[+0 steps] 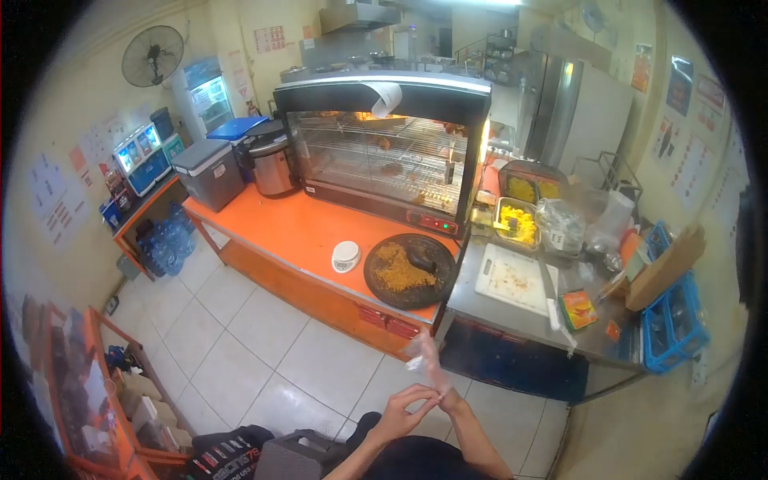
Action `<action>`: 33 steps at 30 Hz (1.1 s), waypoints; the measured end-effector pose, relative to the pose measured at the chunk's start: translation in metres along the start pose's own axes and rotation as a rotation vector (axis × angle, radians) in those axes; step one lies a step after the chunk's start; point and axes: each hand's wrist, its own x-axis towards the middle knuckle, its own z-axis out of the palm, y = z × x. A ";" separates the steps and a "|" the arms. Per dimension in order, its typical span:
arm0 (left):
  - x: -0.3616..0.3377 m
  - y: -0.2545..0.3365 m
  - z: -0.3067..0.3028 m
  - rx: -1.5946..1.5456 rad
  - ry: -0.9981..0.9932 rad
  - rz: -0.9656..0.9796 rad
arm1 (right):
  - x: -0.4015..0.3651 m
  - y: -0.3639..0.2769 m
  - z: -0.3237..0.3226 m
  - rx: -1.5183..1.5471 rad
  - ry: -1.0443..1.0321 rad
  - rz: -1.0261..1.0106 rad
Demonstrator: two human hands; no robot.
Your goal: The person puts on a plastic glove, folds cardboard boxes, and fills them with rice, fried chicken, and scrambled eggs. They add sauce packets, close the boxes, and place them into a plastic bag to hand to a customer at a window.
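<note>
A clear plastic glove [418,346] covers my right hand [433,370], whose fingers point away from me, stretched out with nothing held in them. My left hand [410,410] is bare. Its thumb and fingertips pinch the glove's cuff at my right wrist. Both hands are over the tiled floor, in front of the orange counter [272,232]. Beyond them on that counter lies a round dark stone mortar [382,293] with a crumbly yellow-brown mass [400,270] and a dark pestle [422,258] in it. A small white kitchen scale [346,256] is left of the mortar.
A lit glass display warmer [376,160] stands behind the mortar. On the steel table at right are a white cutting board [516,278], a knife [549,292], a tray of yellow pieces [518,223] and a blue crate [674,324]. A grey box [300,458] is by my legs.
</note>
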 end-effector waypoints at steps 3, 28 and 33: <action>0.037 -0.015 -0.026 0.038 -0.022 -0.056 | 0.065 0.004 0.008 0.005 -0.012 0.024; 0.296 -0.112 -0.102 0.776 0.086 -0.293 | 0.339 0.010 -0.006 -1.758 -0.364 -0.294; 0.287 -0.148 -0.093 0.615 -0.001 -0.291 | 0.341 0.028 -0.029 -1.617 -0.452 -0.269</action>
